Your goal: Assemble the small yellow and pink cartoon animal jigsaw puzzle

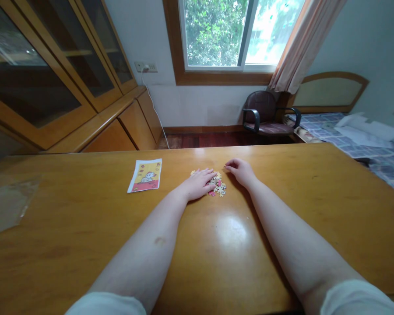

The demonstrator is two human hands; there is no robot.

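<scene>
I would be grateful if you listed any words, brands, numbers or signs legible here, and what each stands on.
None can be read.
Picture card: a cartoon animal shows; any print is too small.
Puzzle pieces: any marks are too small.
Plastic bag: nothing legible.
Wall socket: any markings are too small.

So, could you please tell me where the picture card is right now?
In the head view, the picture card lies on the table, to the left of the left hand and the puzzle pieces.

on the table [197, 271], the card [145, 176] lies left of puzzle pieces [221, 188].
</scene>
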